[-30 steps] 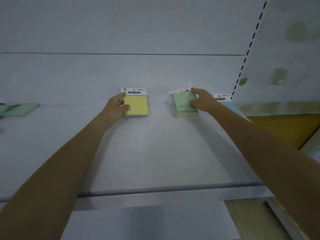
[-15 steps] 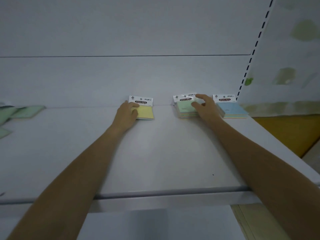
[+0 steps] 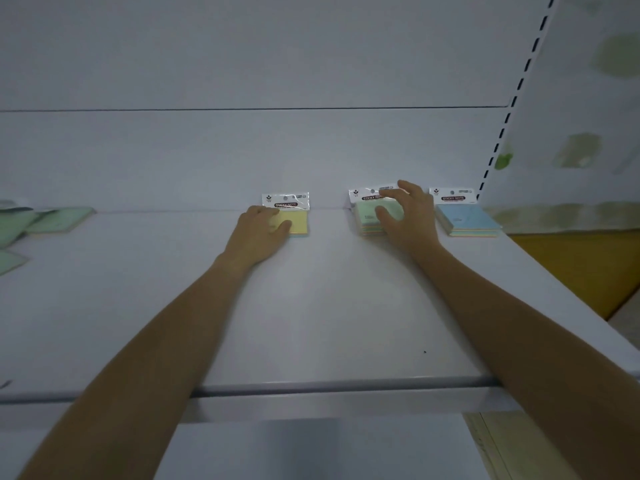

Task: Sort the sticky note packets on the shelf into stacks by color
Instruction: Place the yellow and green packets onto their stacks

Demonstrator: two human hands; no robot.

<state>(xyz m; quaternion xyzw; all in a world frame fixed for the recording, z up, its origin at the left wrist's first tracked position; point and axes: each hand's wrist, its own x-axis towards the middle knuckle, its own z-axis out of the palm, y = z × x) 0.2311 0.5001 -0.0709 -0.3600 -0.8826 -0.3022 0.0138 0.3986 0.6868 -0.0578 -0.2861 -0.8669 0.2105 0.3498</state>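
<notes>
A second ago the right hand (image 3: 405, 216) held a green packet tilted over the green stack (image 3: 367, 216). Now that packet lies flat on top, its header card square to the back wall. The hand has loosened: fingers spread and arched over the card, thumb resting on the green face, nothing pinched. So this packet looks placed, and the hand is free for another.

The left hand (image 3: 263, 233) has pushed the yellow packet (image 3: 299, 221) back to the wall, left of the green stack. It lies on the packet's left part, fingers together and pressing down rather than gripping.

The blue stack (image 3: 465, 220) sits just right of the green stack, apart from it. Far left of the green stack, loose green packets (image 3: 52, 220) lie scattered on the shelf (image 3: 329, 306), so the sort is probably not finished. Those likely go next onto the green stack.
</notes>
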